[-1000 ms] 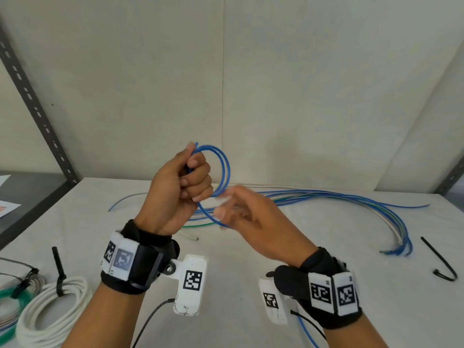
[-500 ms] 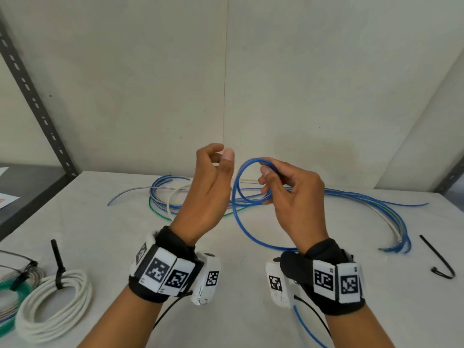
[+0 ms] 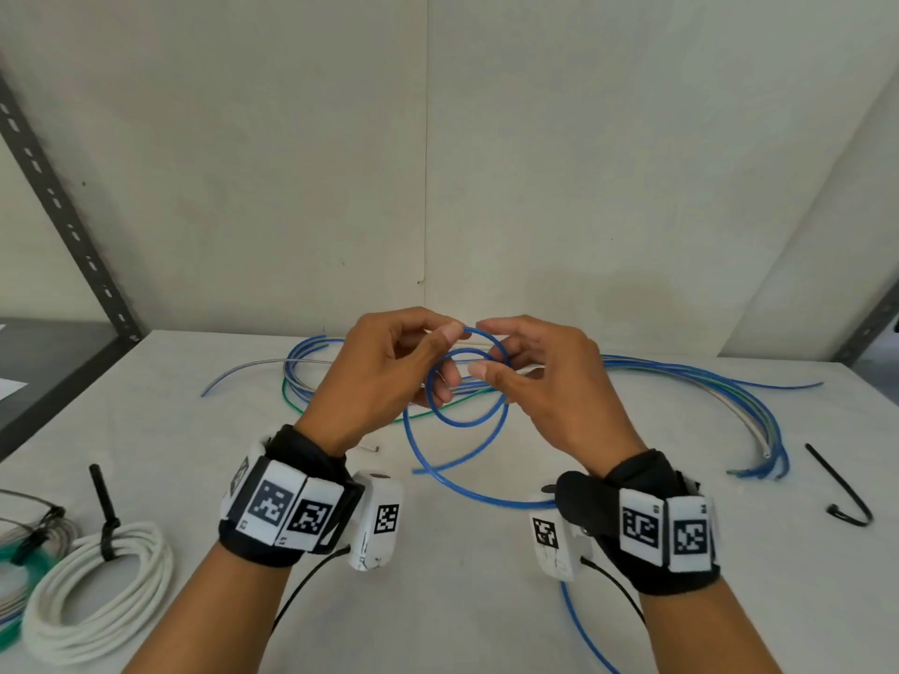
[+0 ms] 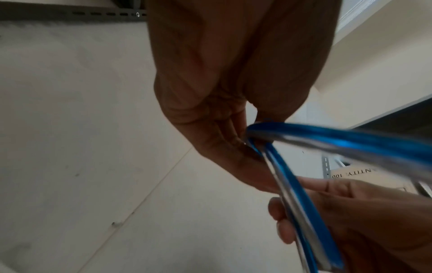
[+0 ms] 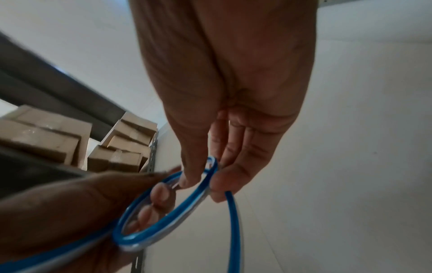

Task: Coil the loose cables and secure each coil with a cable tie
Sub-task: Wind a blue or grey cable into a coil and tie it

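A small coil of blue cable (image 3: 464, 420) hangs in the air between both hands above the white table (image 3: 462, 600). My left hand (image 3: 389, 377) pinches the coil's left side between thumb and fingers (image 4: 245, 144). My right hand (image 3: 530, 377) pinches the right side (image 5: 210, 177). The cable's free tail (image 3: 486, 493) sweeps down to the table and runs under my right wrist toward the near edge. A loose black cable tie (image 3: 839, 488) lies at the right. A bundle of loose blue, white and green cables (image 3: 705, 386) lies behind my hands.
A tied white cable coil (image 3: 97, 595) lies at the near left, beside a tied green and grey coil (image 3: 19, 557) at the left edge. A grey shelf upright (image 3: 63, 206) stands at the left. Cardboard boxes (image 5: 46, 138) show in the right wrist view.
My hands have come together on the coil; a second ago the left held it alone, then the right held it. The left hand has taken hold again, and the coil sits lower.
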The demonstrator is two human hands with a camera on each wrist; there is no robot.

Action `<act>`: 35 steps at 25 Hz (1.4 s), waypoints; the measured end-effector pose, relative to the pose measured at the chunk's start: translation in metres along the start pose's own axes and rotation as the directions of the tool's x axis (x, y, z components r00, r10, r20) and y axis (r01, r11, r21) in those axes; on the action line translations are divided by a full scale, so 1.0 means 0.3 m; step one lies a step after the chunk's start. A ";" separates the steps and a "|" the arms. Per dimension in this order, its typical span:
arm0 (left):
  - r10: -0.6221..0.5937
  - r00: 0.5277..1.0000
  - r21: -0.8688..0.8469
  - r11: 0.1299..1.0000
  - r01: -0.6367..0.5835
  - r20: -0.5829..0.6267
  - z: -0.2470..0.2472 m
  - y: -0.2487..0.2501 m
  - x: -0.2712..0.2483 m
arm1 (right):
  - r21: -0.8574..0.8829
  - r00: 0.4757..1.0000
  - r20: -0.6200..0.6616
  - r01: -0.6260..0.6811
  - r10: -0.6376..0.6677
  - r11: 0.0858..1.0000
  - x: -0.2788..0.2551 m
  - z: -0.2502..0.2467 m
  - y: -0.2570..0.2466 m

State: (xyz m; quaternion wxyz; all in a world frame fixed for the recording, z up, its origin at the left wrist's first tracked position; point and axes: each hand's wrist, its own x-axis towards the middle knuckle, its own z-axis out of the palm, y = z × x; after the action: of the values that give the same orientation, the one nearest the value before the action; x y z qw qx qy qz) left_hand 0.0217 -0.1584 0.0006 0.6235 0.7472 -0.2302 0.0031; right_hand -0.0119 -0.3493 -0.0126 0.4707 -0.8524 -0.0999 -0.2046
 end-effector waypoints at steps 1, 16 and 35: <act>-0.021 1.000 -0.032 0.999 0.020 -0.009 -0.004 -0.003 0.002 | 0.052 1.000 0.000 -0.030 0.030 0.998 0.002 -0.007 0.001; -0.135 0.988 -0.082 0.987 0.141 0.068 -0.032 0.007 -0.011 | -0.010 0.999 -0.005 -0.041 0.041 0.999 0.002 -0.042 0.017; -0.114 0.993 -0.026 0.993 0.115 0.037 -0.055 -0.014 0.000 | -0.029 1.000 0.000 0.022 -0.022 0.999 0.006 -0.048 0.026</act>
State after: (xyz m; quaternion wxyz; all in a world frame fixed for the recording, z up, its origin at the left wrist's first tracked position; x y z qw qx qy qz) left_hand 0.0279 -0.1425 0.0003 0.6289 0.7502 -0.1980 -0.0494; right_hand -0.0112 -0.3658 -0.0107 0.4560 -0.8579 -0.1065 -0.2113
